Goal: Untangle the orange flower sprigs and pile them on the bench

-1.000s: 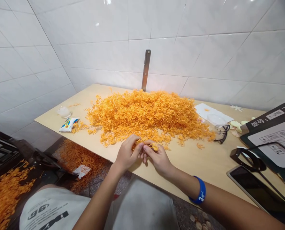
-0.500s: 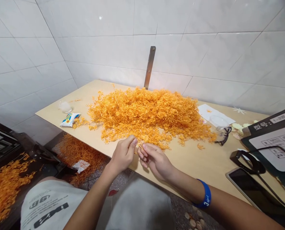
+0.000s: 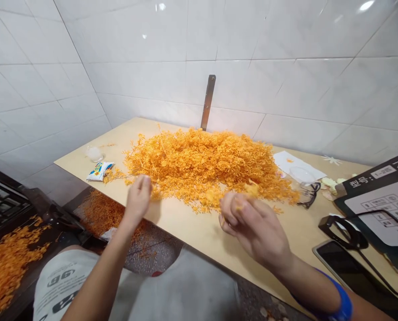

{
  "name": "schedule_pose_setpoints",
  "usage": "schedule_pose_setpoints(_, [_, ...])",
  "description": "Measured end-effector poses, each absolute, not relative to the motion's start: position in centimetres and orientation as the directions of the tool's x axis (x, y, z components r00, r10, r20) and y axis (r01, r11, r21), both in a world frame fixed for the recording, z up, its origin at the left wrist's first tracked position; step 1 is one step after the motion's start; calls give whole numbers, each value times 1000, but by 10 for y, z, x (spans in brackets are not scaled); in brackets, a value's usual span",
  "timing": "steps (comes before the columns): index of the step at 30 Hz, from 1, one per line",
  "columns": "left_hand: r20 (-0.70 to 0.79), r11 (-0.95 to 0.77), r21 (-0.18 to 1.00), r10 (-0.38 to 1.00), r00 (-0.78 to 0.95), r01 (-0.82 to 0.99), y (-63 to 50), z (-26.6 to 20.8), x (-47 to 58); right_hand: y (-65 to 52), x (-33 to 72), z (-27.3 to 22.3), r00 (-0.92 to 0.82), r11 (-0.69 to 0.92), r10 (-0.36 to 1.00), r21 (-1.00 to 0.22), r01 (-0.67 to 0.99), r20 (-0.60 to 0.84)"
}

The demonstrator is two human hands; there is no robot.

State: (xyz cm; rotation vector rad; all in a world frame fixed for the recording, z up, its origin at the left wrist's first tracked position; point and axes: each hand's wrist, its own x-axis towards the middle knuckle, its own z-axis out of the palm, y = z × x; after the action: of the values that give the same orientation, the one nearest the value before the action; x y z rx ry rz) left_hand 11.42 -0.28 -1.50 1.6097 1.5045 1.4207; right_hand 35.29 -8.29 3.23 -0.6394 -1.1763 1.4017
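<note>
A large heap of orange dried flower sprigs (image 3: 202, 160) lies across the middle of the table. My right hand (image 3: 257, 229) is raised in front of the heap's right part, fingers curled in a pinch. Small orange bits of a flower sprig (image 3: 251, 189) stick out past its fingers. Over the table's front edge, to the left, my left hand (image 3: 138, 199) is closed with the thumb on top. What it holds, if anything, is hidden. The two hands are well apart.
A small printed packet (image 3: 100, 171) and a clear cup (image 3: 94, 154) stand at left. At right are white paper (image 3: 297, 166), glasses (image 3: 308, 196), a phone (image 3: 346, 267), a black strap (image 3: 342, 232) and a box (image 3: 383, 200). More orange sprigs (image 3: 8, 267) lie low at left.
My hands, together before, have separated: the left moved left, the right moved right and nearer to me. Orange bits now show above the right fingers. The view has tilted slightly up.
</note>
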Motion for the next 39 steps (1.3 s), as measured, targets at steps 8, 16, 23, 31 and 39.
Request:
schedule_pose_setpoints(8, [365, -382, 824, 923, 124, 419, 4, -27, 189, -50, 350, 17, -213, -119, 977, -827, -550, 1])
schedule_pose_setpoints(16, [349, -411, 881, 898, 267, 232, 11, -4, 205, -35, 356, 3, -195, -114, 981, -762, -638, 16])
schedule_pose_setpoints(23, [156, -120, 981, 953, 261, -150, -11, -10, 209, -40, 347, -10, -272, -70, 957, -831, -552, 100])
schedule_pose_setpoints(31, [30, 42, 954, 972, 233, -298, -17, -12, 197, -49, 338, -16, -354, -53, 915, -812, -581, 193])
schedule_pose_setpoints(39, [-22, 125, 893, 972, 235, -432, -25, -25, 211, -45, 336, -28, -352, 26, 894, -816, -578, 277])
